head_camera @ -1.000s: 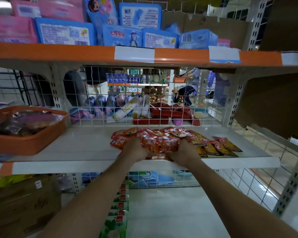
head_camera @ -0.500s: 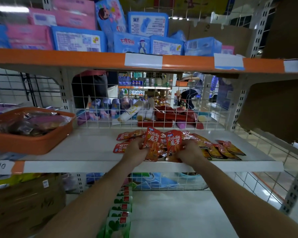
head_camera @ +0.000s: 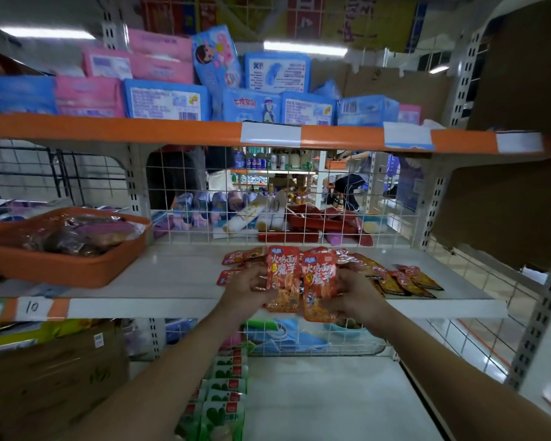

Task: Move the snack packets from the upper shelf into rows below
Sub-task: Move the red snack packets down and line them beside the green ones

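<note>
Two red snack packets (head_camera: 283, 272) are being held upright over the near edge of the middle shelf (head_camera: 178, 268). The left hand (head_camera: 245, 291) is pinching one and the right hand (head_camera: 357, 300) the other, hands close together, likely bunching them for the lower shelf (head_camera: 325, 402). The remaining pile (head_camera: 404, 281) is lying just behind, to the right. Since half a second ago, the pair is coming nearer, off the pile.

Bare forearms (head_camera: 172, 377), bare left grip (head_camera: 245, 292), right grip (head_camera: 357, 297)
</note>
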